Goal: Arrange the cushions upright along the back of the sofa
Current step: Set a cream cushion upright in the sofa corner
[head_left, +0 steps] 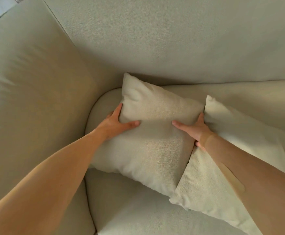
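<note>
A cream cushion lies tilted on the sofa seat near the left corner, its far tip against the sofa back. My left hand grips its left edge, thumb on top and fingers behind. My right hand grips its right edge the same way. A second cream cushion lies flat to the right, partly under my right forearm. Beyond my right wrist a third cushion leans toward the seat.
The padded armrest rises on the left, close to the held cushion. Bare seat shows in front of the cushions. A strip of pale floor or wall shows at the top left corner.
</note>
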Motion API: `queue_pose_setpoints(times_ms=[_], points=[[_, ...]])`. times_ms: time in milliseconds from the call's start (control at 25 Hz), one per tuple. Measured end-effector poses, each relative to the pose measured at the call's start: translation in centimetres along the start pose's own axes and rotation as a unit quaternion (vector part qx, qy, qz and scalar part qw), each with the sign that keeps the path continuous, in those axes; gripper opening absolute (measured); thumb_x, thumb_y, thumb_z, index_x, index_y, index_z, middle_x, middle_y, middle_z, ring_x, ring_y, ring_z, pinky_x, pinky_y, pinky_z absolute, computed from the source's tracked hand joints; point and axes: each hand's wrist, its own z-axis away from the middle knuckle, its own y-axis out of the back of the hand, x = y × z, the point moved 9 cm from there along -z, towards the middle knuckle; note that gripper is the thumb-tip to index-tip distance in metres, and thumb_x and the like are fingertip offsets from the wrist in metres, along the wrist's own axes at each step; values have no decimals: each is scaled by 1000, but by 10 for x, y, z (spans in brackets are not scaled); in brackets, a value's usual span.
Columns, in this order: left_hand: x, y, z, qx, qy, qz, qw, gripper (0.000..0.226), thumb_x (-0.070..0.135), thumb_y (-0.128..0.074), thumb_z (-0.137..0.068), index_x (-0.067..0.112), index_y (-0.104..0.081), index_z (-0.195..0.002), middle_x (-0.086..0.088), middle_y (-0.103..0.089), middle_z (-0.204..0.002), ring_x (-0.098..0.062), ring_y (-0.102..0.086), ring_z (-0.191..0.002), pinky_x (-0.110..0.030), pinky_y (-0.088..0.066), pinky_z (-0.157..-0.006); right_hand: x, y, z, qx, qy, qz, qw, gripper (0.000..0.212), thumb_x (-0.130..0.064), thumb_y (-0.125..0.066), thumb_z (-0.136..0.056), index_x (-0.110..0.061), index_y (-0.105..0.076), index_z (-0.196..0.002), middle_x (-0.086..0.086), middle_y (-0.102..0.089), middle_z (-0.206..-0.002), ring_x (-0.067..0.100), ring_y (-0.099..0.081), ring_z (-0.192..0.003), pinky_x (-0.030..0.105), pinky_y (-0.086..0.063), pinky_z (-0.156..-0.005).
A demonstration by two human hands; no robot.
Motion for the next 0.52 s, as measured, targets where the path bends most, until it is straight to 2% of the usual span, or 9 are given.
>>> queue_pose_setpoints(times_ms=[120, 200, 280, 360, 440, 520], points=[[-1, -1, -2, 7, 5, 30, 1000, 132, 87, -69, -44, 51, 1, -150, 2, -19, -159, -27, -36, -139, -43, -33, -114, 6, -3, -9, 9, -19, -55, 998, 150, -53, -89, -50, -29, 17, -152, -4, -15, -162, 24, -24, -146, 48, -25, -116], [-1, -1, -1, 11, 12, 49, 999, 134, 83, -74, -42, 54, 5, -147, 3, -16, -161, -28, -38, -139, -44, -34, -114, 4, -6, -10, 17, -12, -108, 994, 161, -53, -94, -33, -29, 10, -154, -2, -27, -158, 23, -32, -142, 47, -28, -116], [0, -1, 3, 3, 4, 77, 997, 135, 75, -80, -42, 56, 4, -146, 5, -31, -155, -27, -43, -135, -43, -37, -112, 0, -8, -8, 30, -3, -156, 987, 164, -54, -95, -22, -22, -3, -154, 0, -37, -152, 22, -39, -137, 45, -32, -115], [-4, 3, 10, 4, 4, 92, 996, 136, 71, -83, -39, 58, 0, -145, 6, -42, -147, -25, -47, -131, -44, -39, -110, -2, -14, -4, 31, -9, -185, 982, 153, -54, -95, -22, -12, -22, -149, 2, -48, -142, 22, -46, -132, 44, -35, -112], [-14, 12, 25, 29, 14, 95, 995, 136, 71, -84, -38, 58, 0, -144, 2, -40, -147, -26, -47, -130, -46, -40, -110, -9, -21, -1, 23, 6, -196, 980, 138, -57, -94, -13, -13, -46, -135, 1, -62, -126, 22, -59, -120, 43, -44, -106], [-25, 25, 45, 65, 9, 87, 994, 134, 68, -84, -45, 54, 2, -147, 0, -34, -151, -27, -44, -132, -47, -38, -111, -27, -28, 13, 6, 43, -196, 980, 116, -51, -96, -17, -16, -56, -119, 1, -69, -114, 22, -67, -106, 43, -50, -99]])
